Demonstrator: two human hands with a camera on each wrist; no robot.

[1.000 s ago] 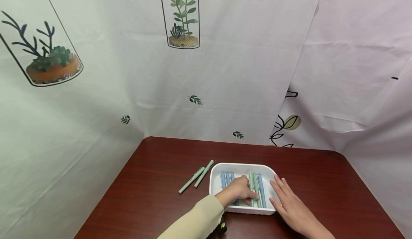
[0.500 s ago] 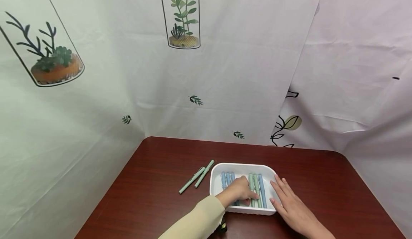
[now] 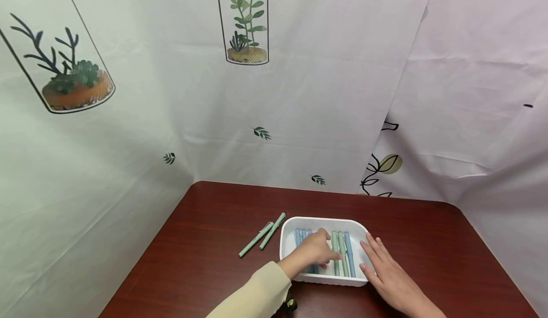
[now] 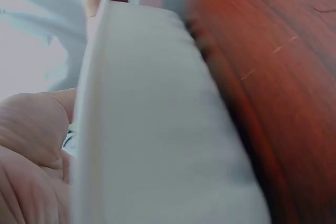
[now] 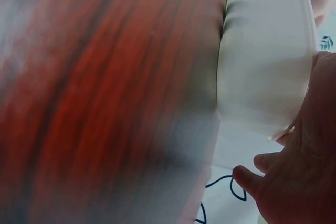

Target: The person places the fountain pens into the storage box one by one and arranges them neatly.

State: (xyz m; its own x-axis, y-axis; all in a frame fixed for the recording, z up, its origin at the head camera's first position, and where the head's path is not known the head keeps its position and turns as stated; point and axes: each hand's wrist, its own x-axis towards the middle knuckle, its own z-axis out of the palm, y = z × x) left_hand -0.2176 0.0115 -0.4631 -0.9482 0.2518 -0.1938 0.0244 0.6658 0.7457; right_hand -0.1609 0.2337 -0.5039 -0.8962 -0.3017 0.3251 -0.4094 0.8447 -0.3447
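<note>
A white plastic tray (image 3: 325,220) holds slim pens in a row: blue pens (image 3: 298,237) on the left, two green pens (image 3: 344,256) and a blue pen (image 3: 350,256) on the right. My left hand (image 3: 314,250) reaches over the near rim into the tray, thumb and fingers spread beside the green pens, hiding part of the row. Straight fingers of my right hand (image 3: 387,273) rest against the tray's right side. Tray walls (image 4: 152,103) fill much of the left wrist view, with the left palm (image 4: 31,145) behind. The right hand (image 5: 299,166) shows beside the tray in its wrist view.
Two more green pens, one (image 3: 257,238) touching or crossing near the other (image 3: 272,231), lie on the dark red wooden table (image 3: 192,270) left of the tray. A printed white curtain (image 3: 291,118) hangs behind the table's back edge.
My left hand has drawn slightly left and back from the green pens, its fingers spreading apart. The right hand stays at the tray's side.
</note>
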